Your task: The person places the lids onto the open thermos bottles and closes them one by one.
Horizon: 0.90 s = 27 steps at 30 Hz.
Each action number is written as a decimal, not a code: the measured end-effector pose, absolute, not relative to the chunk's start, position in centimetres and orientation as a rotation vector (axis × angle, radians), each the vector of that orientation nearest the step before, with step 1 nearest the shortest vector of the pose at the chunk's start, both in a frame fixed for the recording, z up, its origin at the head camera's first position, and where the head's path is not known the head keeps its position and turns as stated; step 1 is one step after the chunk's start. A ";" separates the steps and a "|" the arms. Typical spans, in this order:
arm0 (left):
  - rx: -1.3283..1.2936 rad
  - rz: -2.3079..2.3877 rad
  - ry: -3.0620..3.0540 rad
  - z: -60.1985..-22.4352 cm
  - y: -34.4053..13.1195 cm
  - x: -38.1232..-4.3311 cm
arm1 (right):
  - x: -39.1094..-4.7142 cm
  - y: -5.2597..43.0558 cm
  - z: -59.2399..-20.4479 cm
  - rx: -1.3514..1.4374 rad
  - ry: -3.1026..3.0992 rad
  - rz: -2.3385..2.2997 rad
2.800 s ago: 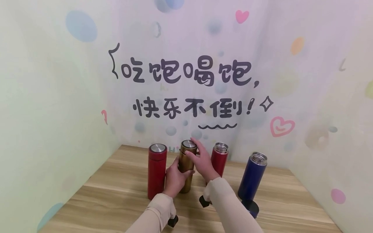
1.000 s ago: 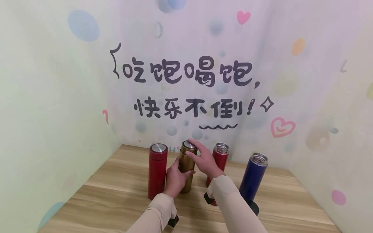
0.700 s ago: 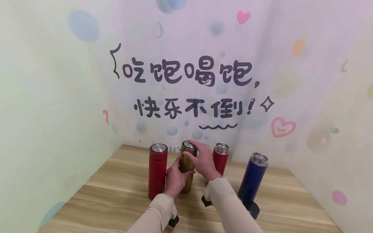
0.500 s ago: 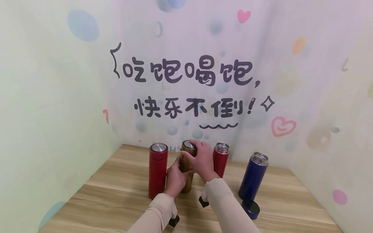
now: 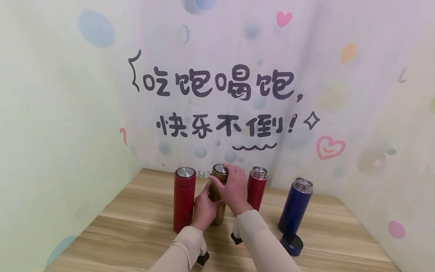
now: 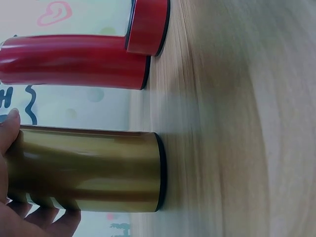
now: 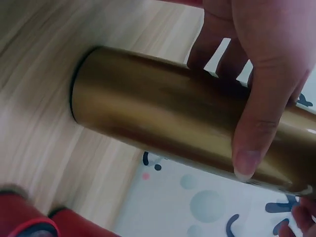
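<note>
In the head view, a gold vacuum flask [image 5: 219, 218] stands upright on the table with its steel-topped lid [image 5: 220, 168] on. My left hand [image 5: 205, 209] grips the flask around its body; in the left wrist view its fingers [image 6: 42, 217] curl under the gold wall. My right hand [image 5: 234, 189] holds the lid end, thumb on the near left and fingers round the right side. Part of the flask is hidden behind both hands. The right wrist view shows the gold body [image 7: 148, 106] with the left thumb across it, and right fingertips [image 7: 302, 217] at the lower corner.
A lidded red flask [image 5: 184, 206] stands close on the left. To the right stand a lidless red flask [image 5: 256, 189] and a lidless blue flask [image 5: 295, 206]. A blue lid [image 5: 292, 243] and a red lid [image 6: 148, 24] lie on the wooden table [image 5: 136, 226].
My right hand has turned around the lid: its fingers have swung from across the top to the right side, its wrist a little leftward. The left hand and the flasks have stayed put.
</note>
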<state>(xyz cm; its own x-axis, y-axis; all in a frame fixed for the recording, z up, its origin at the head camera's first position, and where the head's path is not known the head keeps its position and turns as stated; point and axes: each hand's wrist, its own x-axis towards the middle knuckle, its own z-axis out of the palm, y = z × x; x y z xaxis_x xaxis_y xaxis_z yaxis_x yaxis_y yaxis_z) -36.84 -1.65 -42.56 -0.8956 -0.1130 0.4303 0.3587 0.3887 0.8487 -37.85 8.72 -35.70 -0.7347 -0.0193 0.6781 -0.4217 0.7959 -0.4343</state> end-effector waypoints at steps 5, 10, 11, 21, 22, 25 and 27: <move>-0.207 -1.534 -2.242 -42.5 -1.5 -36.8 | -37.8 9.9 -35.7 0.483 -2.333 1.224; -0.207 -1.543 -2.233 -42.4 -1.4 -36.9 | -38.1 11.0 -35.5 0.592 -2.384 1.374; -0.208 -1.541 -2.228 -42.4 -1.4 -36.9 | -38.1 11.1 -35.4 0.588 -2.398 1.381; -0.200 -1.550 -2.240 -42.4 -1.5 -36.8 | -38.1 10.6 -35.7 0.443 -2.366 1.232; -0.199 -1.558 -2.246 -42.4 -1.5 -36.7 | -38.0 10.4 -35.7 0.414 -2.359 1.201; -0.190 -1.571 -2.252 -42.4 -1.5 -36.7 | -37.9 9.7 -35.8 0.347 -2.328 1.078; -0.191 -1.565 -2.247 -42.3 -1.5 -36.7 | -37.8 9.2 -35.9 0.298 -2.304 0.976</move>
